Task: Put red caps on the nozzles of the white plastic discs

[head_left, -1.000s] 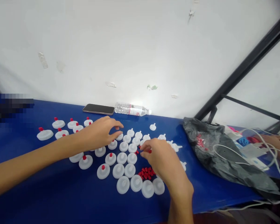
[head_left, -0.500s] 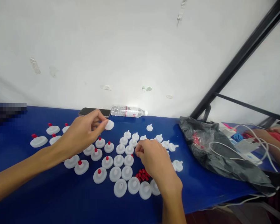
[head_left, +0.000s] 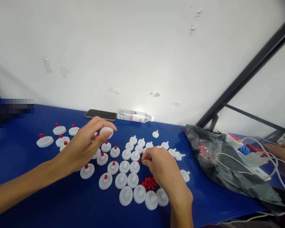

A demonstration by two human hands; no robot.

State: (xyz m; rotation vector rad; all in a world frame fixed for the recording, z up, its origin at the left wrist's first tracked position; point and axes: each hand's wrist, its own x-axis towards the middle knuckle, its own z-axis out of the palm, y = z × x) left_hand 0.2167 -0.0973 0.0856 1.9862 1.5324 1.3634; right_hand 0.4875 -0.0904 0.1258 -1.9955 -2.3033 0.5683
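My left hand holds a white round nozzle lid between thumb and fingers, raised above the table. My right hand is closed in a pinch over the white lids; whatever is at its fingertips is mostly hidden, with a bit of red beside them. Several bare white nozzle lids lie in rows, spouts up, left of and below this hand. A pile of small red caps lies just under its palm side. Farther left, several white lids with red caps on their spouts stand around my left forearm.
A phone and a clear water bottle lie along the wall. On the right, a dark plastic bag carries a clear packet of red pieces. White cables and another person's hand are beyond it.
My left hand has turned the lid and shifted its grip, with fingers now over the rim. My right hand stays pinched near the lids. The whole view has shifted slightly.
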